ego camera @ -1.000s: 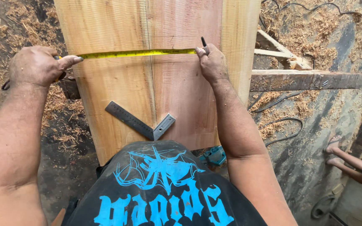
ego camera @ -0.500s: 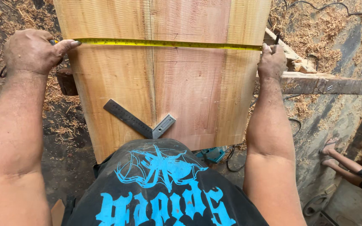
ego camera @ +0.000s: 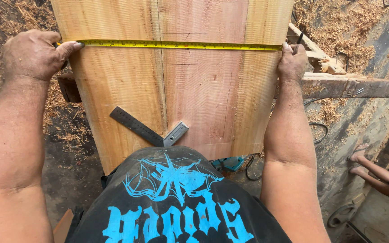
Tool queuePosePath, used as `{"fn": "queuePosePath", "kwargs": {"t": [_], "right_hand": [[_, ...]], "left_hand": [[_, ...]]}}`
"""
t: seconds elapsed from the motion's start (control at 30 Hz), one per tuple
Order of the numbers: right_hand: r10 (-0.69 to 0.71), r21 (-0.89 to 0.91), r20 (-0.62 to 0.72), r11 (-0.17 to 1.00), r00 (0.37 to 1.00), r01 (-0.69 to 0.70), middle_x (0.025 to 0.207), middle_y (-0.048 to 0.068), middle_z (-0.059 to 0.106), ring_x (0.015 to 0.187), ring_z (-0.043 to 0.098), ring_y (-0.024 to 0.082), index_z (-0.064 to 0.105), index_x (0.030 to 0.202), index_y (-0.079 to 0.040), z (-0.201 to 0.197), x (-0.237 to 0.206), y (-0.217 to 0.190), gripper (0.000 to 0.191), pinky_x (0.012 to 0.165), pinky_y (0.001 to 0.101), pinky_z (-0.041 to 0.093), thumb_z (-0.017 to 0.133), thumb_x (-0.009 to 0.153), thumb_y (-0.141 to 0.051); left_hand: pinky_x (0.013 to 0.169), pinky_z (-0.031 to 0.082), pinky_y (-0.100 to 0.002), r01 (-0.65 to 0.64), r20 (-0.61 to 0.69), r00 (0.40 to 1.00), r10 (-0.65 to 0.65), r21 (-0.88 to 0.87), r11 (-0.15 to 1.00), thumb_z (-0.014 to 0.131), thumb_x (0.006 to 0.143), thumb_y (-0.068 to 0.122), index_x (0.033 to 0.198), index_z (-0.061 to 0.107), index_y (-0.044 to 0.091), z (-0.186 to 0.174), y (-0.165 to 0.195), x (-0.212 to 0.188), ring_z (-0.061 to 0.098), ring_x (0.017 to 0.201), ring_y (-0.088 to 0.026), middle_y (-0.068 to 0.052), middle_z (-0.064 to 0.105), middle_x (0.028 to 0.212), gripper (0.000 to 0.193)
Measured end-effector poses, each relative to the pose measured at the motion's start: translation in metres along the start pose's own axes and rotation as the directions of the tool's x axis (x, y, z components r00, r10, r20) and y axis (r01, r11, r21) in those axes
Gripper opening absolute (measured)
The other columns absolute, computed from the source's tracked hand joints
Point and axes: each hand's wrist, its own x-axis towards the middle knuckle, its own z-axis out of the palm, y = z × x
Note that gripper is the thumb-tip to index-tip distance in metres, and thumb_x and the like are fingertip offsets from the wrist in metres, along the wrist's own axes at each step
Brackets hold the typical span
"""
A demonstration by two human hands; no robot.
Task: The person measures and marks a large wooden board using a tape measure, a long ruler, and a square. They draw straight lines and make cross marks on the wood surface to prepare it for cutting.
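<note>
We hold the tape stretched flat across the slab, edge to edge. Our left hand pins its case end at the slab's left edge; our right hand clamps the tip and a pencil at the right edge. No mark shows yet. A square lies on the slab's near end.

The right hand has drawn the yellow tape fully across the slab

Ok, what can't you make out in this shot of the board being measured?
Head view:
- Tape case: hidden inside the left hand.
- Yellow measuring tape markings: too small to read.
- Wide pale wooden board: far end cut off by the top edge.
- Dark pencil-like stick: mostly hidden by the right hand.
</note>
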Motion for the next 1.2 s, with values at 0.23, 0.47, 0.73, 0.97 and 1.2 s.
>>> {"fn": "queuePosePath", "kwargs": {"t": [0.23,0.47,0.73,0.97,1.2], "right_hand": [[-0.050,0.001,-0.015,0.999,0.999,0.050,0.088,0.000,0.070,0.081,0.067,0.010,0.067,0.096,-0.011,0.004,0.000,0.005,0.022,0.072,0.0305,0.058,0.071,0.101,-0.032],[-0.068,0.031,-0.015,0.997,0.998,0.069,0.088,0.000,0.069,0.080,0.066,0.008,0.066,0.096,-0.012,0.005,-0.002,0.007,0.021,0.071,0.0299,0.058,0.069,0.103,-0.032],[-0.079,0.044,-0.016,0.996,0.997,0.080,0.087,-0.001,0.069,0.078,0.067,0.008,0.065,0.097,-0.012,0.006,-0.006,0.006,0.022,0.070,0.0278,0.059,0.069,0.103,-0.033],[-0.125,0.058,-0.045,0.990,0.991,0.127,0.084,-0.001,0.069,0.075,0.065,0.008,0.065,0.094,-0.012,0.009,-0.004,0.008,0.023,0.067,0.0264,0.058,0.070,0.103,-0.032],[-0.138,0.087,-0.044,0.986,0.989,0.141,0.083,-0.002,0.069,0.075,0.065,0.008,0.065,0.093,-0.011,0.009,-0.001,0.012,0.022,0.066,0.0259,0.057,0.071,0.103,-0.030]], "left_hand": [[0.077,0.058,-0.049,0.048,0.093,0.994,-0.057,0.093,0.995,0.063,0.096,0.073,0.117,0.079,0.018,-0.005,0.002,0.001,0.072,0.084,-0.032,-0.013,0.076,0.092,0.061],[0.071,0.058,-0.049,0.182,0.129,0.976,-0.176,-0.035,0.983,0.064,0.093,0.065,0.118,0.078,0.020,0.002,0.002,0.006,0.071,0.080,-0.030,-0.013,0.075,0.093,0.053],[0.067,0.059,-0.046,0.203,0.218,0.962,-0.163,-0.174,0.964,0.073,0.097,0.063,0.116,0.080,0.016,0.001,-0.001,0.016,0.071,0.074,-0.025,-0.013,0.074,0.086,0.051],[0.069,0.058,-0.044,0.221,0.250,0.951,-0.182,-0.137,0.966,0.073,0.095,0.059,0.116,0.078,0.018,-0.006,0.001,0.016,0.069,0.074,-0.024,-0.013,0.073,0.087,0.047],[0.070,0.059,-0.043,0.202,0.247,0.955,-0.166,-0.131,0.971,0.073,0.094,0.060,0.116,0.078,0.019,0.001,-0.002,0.018,0.070,0.074,-0.024,-0.012,0.074,0.087,0.047]]}}
